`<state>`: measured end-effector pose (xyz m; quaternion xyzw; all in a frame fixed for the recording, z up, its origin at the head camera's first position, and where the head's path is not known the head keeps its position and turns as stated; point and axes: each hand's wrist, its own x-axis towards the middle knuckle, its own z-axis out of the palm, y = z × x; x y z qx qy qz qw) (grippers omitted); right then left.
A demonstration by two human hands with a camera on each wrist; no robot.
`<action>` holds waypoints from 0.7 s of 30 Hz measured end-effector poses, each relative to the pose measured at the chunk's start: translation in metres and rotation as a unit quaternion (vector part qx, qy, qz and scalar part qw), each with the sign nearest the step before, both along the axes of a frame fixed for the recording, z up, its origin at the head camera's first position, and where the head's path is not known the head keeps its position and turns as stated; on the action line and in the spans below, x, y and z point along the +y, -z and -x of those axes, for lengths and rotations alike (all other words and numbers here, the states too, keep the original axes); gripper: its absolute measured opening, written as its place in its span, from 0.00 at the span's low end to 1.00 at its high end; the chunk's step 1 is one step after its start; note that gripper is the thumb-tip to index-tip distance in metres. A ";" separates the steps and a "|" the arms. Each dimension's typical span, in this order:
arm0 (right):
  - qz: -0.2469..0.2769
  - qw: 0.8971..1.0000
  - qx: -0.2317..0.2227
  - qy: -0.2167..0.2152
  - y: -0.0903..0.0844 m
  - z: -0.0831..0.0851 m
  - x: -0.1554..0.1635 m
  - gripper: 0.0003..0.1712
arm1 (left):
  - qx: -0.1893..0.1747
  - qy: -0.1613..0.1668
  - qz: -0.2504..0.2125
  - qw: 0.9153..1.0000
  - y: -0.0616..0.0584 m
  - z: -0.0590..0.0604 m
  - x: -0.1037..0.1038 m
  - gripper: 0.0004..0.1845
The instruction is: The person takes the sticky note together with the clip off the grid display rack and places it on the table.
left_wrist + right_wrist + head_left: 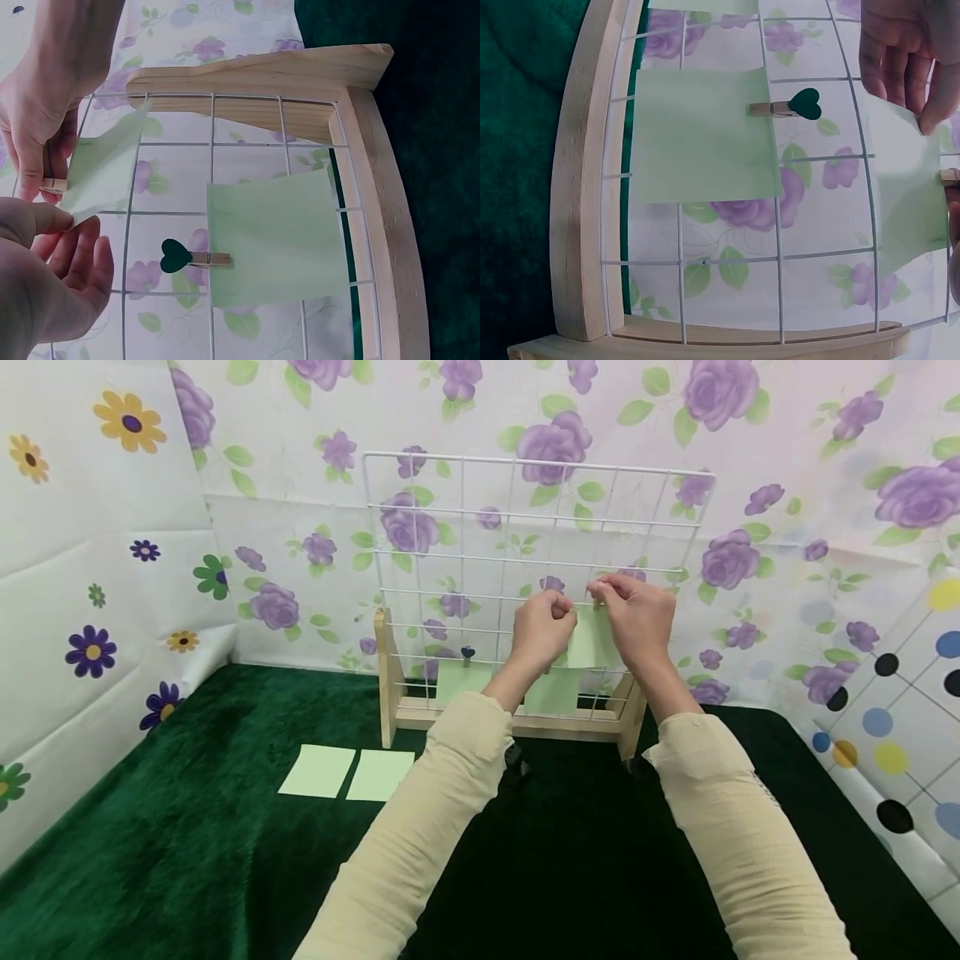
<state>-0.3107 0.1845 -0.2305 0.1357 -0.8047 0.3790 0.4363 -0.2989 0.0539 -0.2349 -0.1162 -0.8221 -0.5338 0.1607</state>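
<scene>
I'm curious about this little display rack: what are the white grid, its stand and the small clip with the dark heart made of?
The white wire grid looks like thin metal rod with a smooth white coating. Its pale stand shows grain and an unpainted tan face, so probably bare wood. The small clip with the dark heart has a wood-coloured body; the heart looks painted, though its material is unclear.
</scene>
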 end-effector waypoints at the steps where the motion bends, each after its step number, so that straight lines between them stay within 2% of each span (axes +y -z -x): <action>1: 0.005 1.000 0.001 -0.004 0.000 0.000 0.000 0.09 | 0.003 0.002 0.002 1.000 0.000 0.000 0.000 0.05; 8: 0.018 1.000 -0.006 -0.025 0.002 0.000 0.000 0.07 | 0.018 0.012 0.034 0.999 0.007 0.000 -0.004 0.05; 16: 0.046 0.997 -0.018 -0.058 0.001 -0.005 0.002 0.10 | 0.006 0.026 0.012 1.000 0.011 0.000 -0.008 0.05; 21: 0.048 0.995 -0.030 -0.082 0.000 -0.010 0.005 0.10 | -0.015 0.033 0.002 0.999 0.013 -0.002 -0.015 0.05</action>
